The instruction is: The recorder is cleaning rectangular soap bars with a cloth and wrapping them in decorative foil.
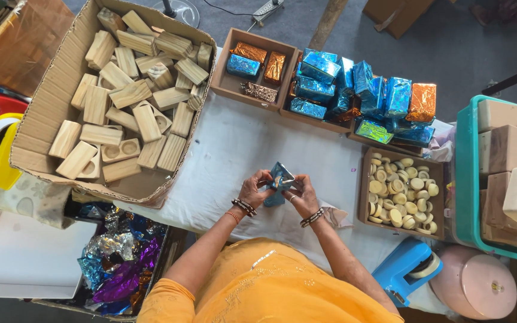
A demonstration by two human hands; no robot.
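Both hands point(279, 192) fold blue foil point(280, 177), perhaps around a block

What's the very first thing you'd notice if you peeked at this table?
The shiny blue foil packets piled at the back of the table, with an orange one glinting among them. Then the big cardboard box of pale wooden blocks on the left. In the middle, both hands fold blue foil around something small.

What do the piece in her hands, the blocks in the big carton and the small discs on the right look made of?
Blue wrap held by both hands, left hand and right hand: probably metallic foil, shiny and creased. Blocks in the carton: unfinished pale wood with visible grain. Discs: cream, smooth, matte; possibly wax or wood, unclear.
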